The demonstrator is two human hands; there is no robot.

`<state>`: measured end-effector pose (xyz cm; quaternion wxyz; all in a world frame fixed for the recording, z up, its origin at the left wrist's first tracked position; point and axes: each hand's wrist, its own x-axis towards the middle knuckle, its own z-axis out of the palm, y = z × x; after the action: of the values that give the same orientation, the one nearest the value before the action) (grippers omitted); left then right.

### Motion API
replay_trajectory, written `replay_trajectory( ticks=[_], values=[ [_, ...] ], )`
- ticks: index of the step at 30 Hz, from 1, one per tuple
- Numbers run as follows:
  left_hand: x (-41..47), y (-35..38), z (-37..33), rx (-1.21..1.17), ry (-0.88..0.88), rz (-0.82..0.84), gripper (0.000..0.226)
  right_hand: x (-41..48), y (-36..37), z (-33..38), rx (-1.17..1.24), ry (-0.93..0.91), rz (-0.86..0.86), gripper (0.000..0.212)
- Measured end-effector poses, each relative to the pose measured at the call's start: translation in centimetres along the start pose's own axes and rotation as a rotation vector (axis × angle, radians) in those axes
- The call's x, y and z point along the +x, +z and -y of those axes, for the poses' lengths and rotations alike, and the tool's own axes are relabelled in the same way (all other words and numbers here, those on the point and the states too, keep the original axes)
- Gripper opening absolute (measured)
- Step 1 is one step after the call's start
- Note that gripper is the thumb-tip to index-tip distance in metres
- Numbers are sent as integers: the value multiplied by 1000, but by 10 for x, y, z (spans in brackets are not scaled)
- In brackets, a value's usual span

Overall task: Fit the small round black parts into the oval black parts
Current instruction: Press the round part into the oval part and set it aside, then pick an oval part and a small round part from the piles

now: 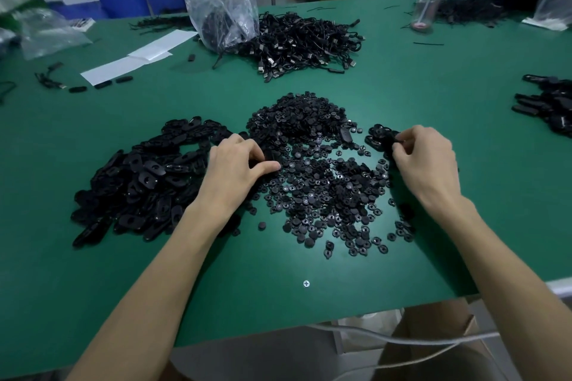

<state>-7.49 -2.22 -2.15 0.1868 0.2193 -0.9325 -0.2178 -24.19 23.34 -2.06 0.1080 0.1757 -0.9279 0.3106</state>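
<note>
A: How is the worktop (278, 303) laid out?

B: The heap of oval parts (145, 176) lies at nine o'clock from the middle. The spread of small round parts (322, 182) fills the middle and thins out toward six. A little cluster of black pieces (379, 136) sits at two o'clock, just beside the right hand.

A: And the hands?

B: The left hand (235, 170) lies knuckles up where the two heaps meet, fingers curled down into the parts, thumb stretched toward the rounds. The right hand (427, 158) has its fingertips bunched, pinching a black piece (394, 141) at the edge of that cluster.

A: How would you do this step well?

B: I'd take one oval and one round at a time and lift them free of the heaps. Then I'd turn the oval so its recess faces up, set the round squarely over it and press evenly with the thumb. Joined ones should go well apart, so they don't mix back in.

A: What can't you make out?

B: I can't tell whether the left hand holds anything, because its fingers cover the spot. Nor can I tell whether the right hand's piece is oval, round or a joined pair: it is black on black and too small. Which face of a round goes in is also unclear. Another dark pile (548, 105) at three o'clock is cut off by the frame edge.
</note>
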Motion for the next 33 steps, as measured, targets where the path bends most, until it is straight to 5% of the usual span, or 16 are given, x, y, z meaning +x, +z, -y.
replay_trajectory(
  ticks=[4, 9, 13, 21, 27, 30, 33],
  values=[
    [0, 4, 1, -99, -48, 4, 37, 3, 5, 12, 27, -150, 45, 28],
    [0, 5, 0, -152, 5, -41, 34, 3, 19, 48, 109, -431, 320, 31],
    [0, 5, 1, -111, 95, -97, 15, 1, 40, 65, 94, -460, 461, 42],
    [1, 9, 1, -145, 165, -209, 9, -6, 57, 64, 200, -406, 382, 13],
    [0, 16, -1, -293, 162, -163, 9, -7, 60, 62, 187, -395, 326, 15],
    [-1, 19, -4, -345, 163, -177, 10, -7, 61, 61, 161, -403, 336, 35],
    [-3, 22, -12, -584, 45, -138, 13, -7, 61, 61, 141, -421, 344, 39]
  ],
)
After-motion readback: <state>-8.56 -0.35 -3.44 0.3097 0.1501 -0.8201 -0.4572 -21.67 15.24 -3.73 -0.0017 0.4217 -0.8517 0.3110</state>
